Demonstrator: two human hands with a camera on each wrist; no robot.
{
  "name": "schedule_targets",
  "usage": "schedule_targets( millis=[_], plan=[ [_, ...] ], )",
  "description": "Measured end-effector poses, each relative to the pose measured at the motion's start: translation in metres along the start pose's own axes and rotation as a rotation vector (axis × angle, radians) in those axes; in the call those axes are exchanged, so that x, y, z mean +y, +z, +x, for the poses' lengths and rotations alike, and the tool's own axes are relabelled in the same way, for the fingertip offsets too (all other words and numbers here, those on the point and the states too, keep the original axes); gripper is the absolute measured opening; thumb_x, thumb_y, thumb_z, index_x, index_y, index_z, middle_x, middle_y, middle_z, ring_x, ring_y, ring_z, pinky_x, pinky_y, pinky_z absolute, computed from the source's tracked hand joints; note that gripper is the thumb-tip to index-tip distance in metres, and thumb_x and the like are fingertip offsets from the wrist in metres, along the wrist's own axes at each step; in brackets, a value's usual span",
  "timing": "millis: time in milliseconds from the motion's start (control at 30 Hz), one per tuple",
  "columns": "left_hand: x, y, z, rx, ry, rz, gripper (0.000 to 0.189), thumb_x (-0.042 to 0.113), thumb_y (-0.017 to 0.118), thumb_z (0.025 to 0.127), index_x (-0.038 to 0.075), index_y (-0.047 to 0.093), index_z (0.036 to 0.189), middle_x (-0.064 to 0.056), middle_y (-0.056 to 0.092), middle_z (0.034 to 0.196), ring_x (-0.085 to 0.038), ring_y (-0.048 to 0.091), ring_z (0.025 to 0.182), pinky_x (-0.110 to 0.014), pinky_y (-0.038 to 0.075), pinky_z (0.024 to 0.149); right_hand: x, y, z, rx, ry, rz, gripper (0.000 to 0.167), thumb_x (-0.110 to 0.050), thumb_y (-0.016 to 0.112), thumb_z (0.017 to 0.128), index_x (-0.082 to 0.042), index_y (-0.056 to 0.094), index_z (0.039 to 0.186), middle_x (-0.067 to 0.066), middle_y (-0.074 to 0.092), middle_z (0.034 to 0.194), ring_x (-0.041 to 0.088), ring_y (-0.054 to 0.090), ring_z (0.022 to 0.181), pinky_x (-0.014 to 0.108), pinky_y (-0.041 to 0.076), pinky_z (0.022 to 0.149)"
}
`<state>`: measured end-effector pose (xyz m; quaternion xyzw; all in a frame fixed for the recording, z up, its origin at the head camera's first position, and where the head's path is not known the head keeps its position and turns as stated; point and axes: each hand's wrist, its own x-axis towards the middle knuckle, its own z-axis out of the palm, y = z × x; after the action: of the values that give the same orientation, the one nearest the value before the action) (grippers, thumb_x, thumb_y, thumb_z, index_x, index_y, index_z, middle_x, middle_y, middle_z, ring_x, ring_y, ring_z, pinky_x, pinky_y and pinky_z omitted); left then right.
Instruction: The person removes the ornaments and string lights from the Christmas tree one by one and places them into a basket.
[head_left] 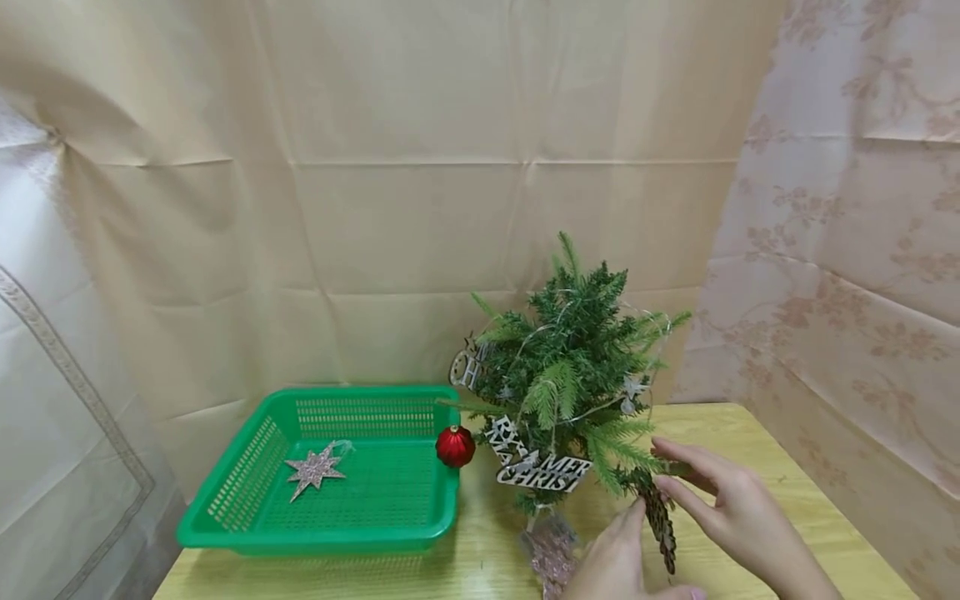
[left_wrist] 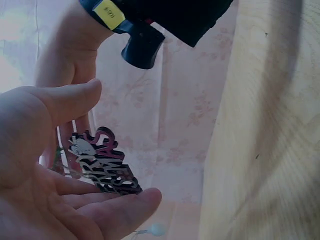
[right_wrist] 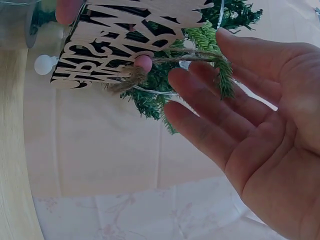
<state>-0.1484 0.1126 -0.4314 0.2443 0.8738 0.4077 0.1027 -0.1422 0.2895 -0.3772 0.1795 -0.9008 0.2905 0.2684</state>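
Observation:
A small artificial Christmas tree [head_left: 577, 358] stands on the table, with a cut-out wooden lettered ornament [head_left: 660, 529] near its right front branch tip, edge-on in the head view. My left hand [head_left: 618, 558] touches the ornament with extended fingers; in the left wrist view, the lettered ornament [left_wrist: 107, 162] lies against those fingers, thumb apart. Beyond the branch is my right hand [head_left: 727, 508]. The right wrist view shows the branch tip [right_wrist: 222, 75] and brown twine between that hand's thumb and spread fingers, without a visible pinch. Letters cover the wooden ornament [right_wrist: 120, 42] there.
A green plastic basket [head_left: 225, 533] on the left contains a glittery star [head_left: 315, 471]. A red bauble [head_left: 455, 447] hangs beside its right rim. Another lettered ornament [head_left: 543, 472] hangs on the tree's front, above a bag of pinkish pieces [head_left: 553, 554]. Curtains surround the table [head_left: 735, 433].

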Motion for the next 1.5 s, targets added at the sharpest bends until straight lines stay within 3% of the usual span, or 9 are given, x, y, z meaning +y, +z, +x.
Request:
schedule_targets(
  millis=[200,367,567,833,967,1100,1500],
  plan=[
    [-0.004,-0.003,0.004,-0.009,0.008,-0.114,0.09,0.067,0.075,0.08,0.023,0.045,0.152,0.004,0.05,0.149,-0.025,0.055,0.13,-0.054,0.051,0.097,0.0,0.001,0.0,-0.001,0.03,0.041,0.037,-0.006,0.077,0.09,-0.008,0.07,0.127,0.009,0.073,0.119,0.004,0.069,0.098,0.019,0.057,0.073],
    [-0.008,-0.008,0.008,-0.047,0.04,-0.136,0.077,0.059,0.074,0.086,0.022,0.05,0.148,0.007,0.057,0.139,-0.017,0.061,0.12,-0.044,0.054,0.09,0.001,0.002,0.002,0.002,0.015,0.052,0.029,-0.003,0.077,0.089,-0.007,0.074,0.118,0.007,0.075,0.111,0.005,0.07,0.094,0.021,0.058,0.07],
    [-0.009,-0.012,0.007,0.019,0.131,-0.161,0.055,0.043,0.078,0.089,0.017,0.062,0.136,0.012,0.066,0.119,-0.003,0.065,0.099,-0.024,0.054,0.08,0.001,0.002,0.003,-0.009,0.035,0.047,0.025,-0.005,0.077,0.089,-0.008,0.075,0.114,0.004,0.076,0.108,0.004,0.07,0.093,0.025,0.059,0.07],
    [-0.013,-0.02,0.004,0.068,0.21,-0.246,0.041,0.028,0.076,0.093,0.007,0.068,0.128,0.004,0.07,0.118,-0.001,0.066,0.094,-0.016,0.053,0.072,0.003,0.001,0.002,-0.012,0.036,0.042,0.026,-0.006,0.077,0.09,-0.011,0.075,0.116,0.004,0.076,0.108,0.004,0.069,0.094,0.025,0.059,0.07],
    [-0.013,-0.021,0.004,0.096,0.253,-0.27,0.027,0.018,0.075,0.093,0.007,0.073,0.117,0.007,0.074,0.103,0.004,0.065,0.085,-0.013,0.051,0.067,0.004,0.001,0.001,-0.009,0.027,0.048,0.026,-0.005,0.077,0.09,-0.012,0.075,0.114,0.001,0.076,0.106,0.005,0.07,0.093,0.024,0.059,0.07],
    [-0.014,-0.021,0.004,0.151,0.312,-0.223,0.019,0.013,0.074,0.091,0.006,0.076,0.109,0.007,0.075,0.092,0.009,0.064,0.078,-0.009,0.049,0.065,0.005,0.0,0.002,-0.012,0.032,0.048,0.023,-0.006,0.076,0.091,-0.015,0.075,0.112,-0.002,0.076,0.104,0.005,0.07,0.092,0.025,0.059,0.07],
    [-0.014,-0.021,0.002,0.367,0.498,-0.022,0.016,0.008,0.072,0.091,0.008,0.079,0.105,0.006,0.075,0.088,0.017,0.052,0.067,-0.004,0.042,0.059,0.003,-0.003,0.001,0.001,0.069,0.04,0.018,-0.009,0.074,0.094,-0.019,0.074,0.11,-0.007,0.075,0.1,0.004,0.07,0.091,0.021,0.057,0.071]
  ],
)
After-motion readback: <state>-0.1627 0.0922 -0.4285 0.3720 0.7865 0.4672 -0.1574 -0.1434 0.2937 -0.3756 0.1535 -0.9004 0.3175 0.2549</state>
